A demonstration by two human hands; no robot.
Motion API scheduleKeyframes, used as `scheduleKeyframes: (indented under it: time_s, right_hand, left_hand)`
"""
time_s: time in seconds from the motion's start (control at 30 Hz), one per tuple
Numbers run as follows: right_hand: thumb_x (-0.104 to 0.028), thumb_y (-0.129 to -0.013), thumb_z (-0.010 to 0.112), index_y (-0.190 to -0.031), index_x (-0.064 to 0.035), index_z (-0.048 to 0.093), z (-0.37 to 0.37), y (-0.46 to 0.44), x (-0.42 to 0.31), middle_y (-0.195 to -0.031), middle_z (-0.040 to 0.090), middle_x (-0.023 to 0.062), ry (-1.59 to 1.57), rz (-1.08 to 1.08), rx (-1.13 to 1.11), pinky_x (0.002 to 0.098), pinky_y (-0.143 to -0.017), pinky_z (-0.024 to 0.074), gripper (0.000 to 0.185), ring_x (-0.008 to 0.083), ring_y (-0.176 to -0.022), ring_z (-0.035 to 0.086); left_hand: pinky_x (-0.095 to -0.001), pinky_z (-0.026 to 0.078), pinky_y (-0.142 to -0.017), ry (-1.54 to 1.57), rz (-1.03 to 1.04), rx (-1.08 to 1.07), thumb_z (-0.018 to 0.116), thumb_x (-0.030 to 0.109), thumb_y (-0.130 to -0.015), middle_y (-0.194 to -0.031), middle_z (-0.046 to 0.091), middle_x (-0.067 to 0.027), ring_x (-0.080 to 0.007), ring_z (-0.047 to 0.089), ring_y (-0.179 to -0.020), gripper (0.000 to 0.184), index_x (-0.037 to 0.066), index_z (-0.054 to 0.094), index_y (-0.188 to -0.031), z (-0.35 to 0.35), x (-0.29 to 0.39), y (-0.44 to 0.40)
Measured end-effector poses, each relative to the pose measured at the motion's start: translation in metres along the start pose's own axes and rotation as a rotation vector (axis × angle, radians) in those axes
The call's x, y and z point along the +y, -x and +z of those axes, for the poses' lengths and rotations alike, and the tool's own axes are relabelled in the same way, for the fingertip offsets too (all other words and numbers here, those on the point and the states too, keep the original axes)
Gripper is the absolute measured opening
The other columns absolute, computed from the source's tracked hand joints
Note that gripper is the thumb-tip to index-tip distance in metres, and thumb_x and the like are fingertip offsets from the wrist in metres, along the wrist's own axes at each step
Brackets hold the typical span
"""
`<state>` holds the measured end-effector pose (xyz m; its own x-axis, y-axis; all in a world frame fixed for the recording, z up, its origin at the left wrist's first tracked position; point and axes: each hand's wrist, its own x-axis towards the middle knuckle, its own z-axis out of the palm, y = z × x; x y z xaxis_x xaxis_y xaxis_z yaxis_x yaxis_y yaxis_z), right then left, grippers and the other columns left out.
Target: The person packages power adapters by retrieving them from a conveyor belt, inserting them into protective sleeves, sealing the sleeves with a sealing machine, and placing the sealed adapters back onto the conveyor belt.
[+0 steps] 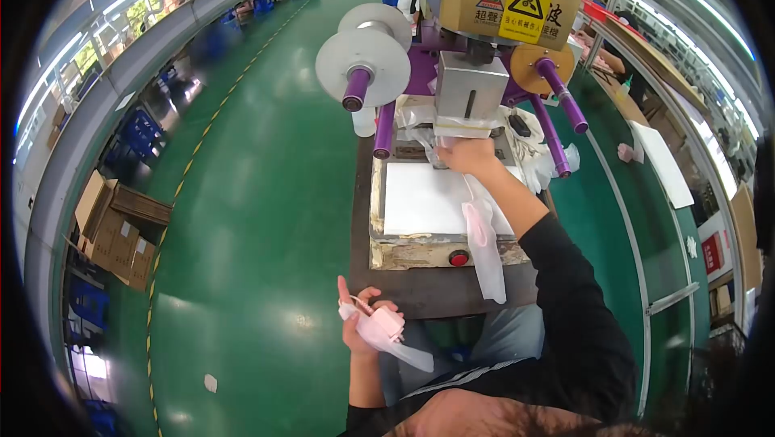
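Note:
My left hand (361, 322) is low in the middle, off the bench edge, its index finger pointing up and the other fingers closed round a pale pink plug-in charger (386, 324) with a cable and a thin clear plastic sleeve (412, 354). Farther up, my right hand (470, 156) reaches under the metal block (471, 91) of an ultrasonic press (476, 1). Its fingers are closed, and what they hold is mostly hidden. Below that hand, a pink cable (482, 227) in a clear plastic sleeve (487, 271) lies on the white sheet and hangs over the front of the press base.
The press base (420, 254) has a red button (458, 258) on its front. Purple posts (383, 130) and a white reel (363, 65) stick out towards me. Clear plastic bags (557, 166) lie at its right. Cardboard boxes (121, 243) stand on the left.

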<state>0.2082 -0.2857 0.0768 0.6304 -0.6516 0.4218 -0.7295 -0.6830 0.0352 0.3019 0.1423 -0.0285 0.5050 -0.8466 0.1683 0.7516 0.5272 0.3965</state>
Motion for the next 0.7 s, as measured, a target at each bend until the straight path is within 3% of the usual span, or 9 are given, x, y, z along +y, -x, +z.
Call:
scheduleKeyframes:
  time_s: [0.17, 0.27, 0.3, 0.43, 0.5, 0.57, 0.63, 0.67, 0.7]
  right_hand:
    - [-0.066, -0.087, 0.059, -0.118, -0.0067, 0.070, -0.008, 0.006, -0.014, -0.114, 0.070, 0.0228, -0.045, -0.024, 0.181, 0.0490, -0.091, 0.0539, 0.068, 0.0394, -0.109, 0.067]
    - [-0.064, -0.086, 0.061, -0.126, -0.0057, 0.066, -0.039, -0.001, -0.024, -0.127, 0.065, 0.0221, -0.105, 0.200, -0.494, 0.0508, -0.097, 0.0512, 0.071, 0.0406, -0.115, 0.063]
    - [-0.064, -0.086, 0.061, -0.126, -0.0057, 0.066, -0.034, 0.002, -0.012, -0.127, 0.065, 0.0221, -0.123, 0.232, -0.498, 0.0508, -0.097, 0.0512, 0.071, 0.0406, -0.115, 0.063]
    - [-0.058, -0.088, 0.064, -0.133, -0.0026, 0.059, -0.017, 0.043, 0.053, -0.135, 0.058, 0.0260, -0.356, -0.003, -0.374, 0.0509, -0.107, 0.0434, 0.072, 0.0438, -0.128, 0.053]
    - [-0.046, -0.092, 0.067, -0.136, 0.0065, 0.052, -0.039, 0.107, 0.062, -0.137, 0.054, 0.0320, -0.235, -0.175, 0.177, 0.0507, -0.104, 0.0454, 0.070, 0.0457, -0.120, 0.057]
    - [-0.042, -0.091, 0.068, -0.141, 0.0048, 0.048, -0.060, 0.184, 0.056, -0.147, 0.043, 0.0332, -0.262, 0.156, 0.383, 0.0503, -0.110, 0.0396, 0.071, 0.0473, -0.127, 0.052]
    - [-0.039, -0.088, 0.071, -0.140, 0.0050, 0.050, 0.002, 0.248, 0.041, -0.143, 0.047, 0.0324, -1.062, 0.999, 0.619, 0.0513, -0.111, 0.0378, 0.071, 0.0466, -0.125, 0.053]
    - [-0.039, -0.088, 0.071, -0.140, 0.0050, 0.050, -0.013, 0.254, 0.036, -0.143, 0.047, 0.0324, -1.065, 1.002, 0.632, 0.0513, -0.111, 0.0378, 0.071, 0.0466, -0.125, 0.053]
    - [-0.038, -0.087, 0.073, -0.138, 0.0040, 0.051, -0.047, 0.260, 0.019, -0.137, 0.052, 0.0302, -0.770, 0.826, 0.352, 0.0510, -0.110, 0.0393, 0.070, 0.0451, -0.122, 0.055]
  left_hand:
    - [-0.0592, 0.064, -0.072, -0.112, 0.055, 0.034, 0.058, 0.030, -0.091, -0.138, 0.045, -0.0269, -0.0455, 0.069, -0.092, 0.091, 0.027, 0.003, -0.163, 0.008, 0.017, -0.010]
    - [-0.0584, 0.064, -0.071, -0.172, 0.078, 0.037, 0.058, 0.032, -0.090, -0.141, 0.043, -0.0262, -0.0463, 0.069, -0.091, 0.091, 0.027, 0.004, -0.163, 0.014, 0.009, -0.036]
    - [-0.0579, 0.064, -0.070, -0.187, 0.070, 0.037, 0.058, 0.033, -0.090, -0.143, 0.042, -0.0258, -0.0467, 0.069, -0.091, 0.091, 0.027, 0.005, -0.163, 0.012, 0.007, -0.046]
    - [-0.0566, 0.064, -0.066, -0.275, -0.019, 0.061, 0.060, 0.033, -0.088, -0.144, 0.042, -0.0247, -0.0474, 0.069, -0.089, 0.093, 0.027, 0.006, -0.164, 0.024, -0.001, -0.071]
    - [-0.0561, 0.063, -0.065, -0.284, -0.018, 0.059, 0.060, 0.033, -0.087, -0.144, 0.042, -0.0243, -0.0475, 0.070, -0.088, 0.093, 0.028, 0.007, -0.164, 0.026, -0.009, -0.081]
    - [-0.0552, 0.062, -0.062, -0.318, -0.058, 0.066, 0.060, 0.034, -0.087, -0.144, 0.043, -0.0239, -0.0470, 0.070, -0.087, 0.092, 0.029, 0.009, -0.163, 0.022, -0.013, -0.084]
    - [-0.0547, 0.062, -0.061, -0.332, -0.075, 0.053, 0.060, 0.035, -0.087, -0.143, 0.043, -0.0237, -0.0468, 0.070, -0.086, 0.091, 0.029, 0.010, -0.163, 0.018, -0.014, -0.090]
    - [-0.0550, 0.062, -0.060, -0.301, -0.092, 0.070, 0.059, 0.036, -0.088, -0.143, 0.044, -0.0241, -0.0467, 0.070, -0.085, 0.090, 0.029, 0.011, -0.163, 0.014, -0.009, -0.092]
    - [-0.0552, 0.061, -0.060, -0.283, -0.119, 0.084, 0.058, 0.037, -0.088, -0.142, 0.044, -0.0245, -0.0465, 0.070, -0.084, 0.089, 0.029, 0.012, -0.163, 0.011, 0.001, -0.096]
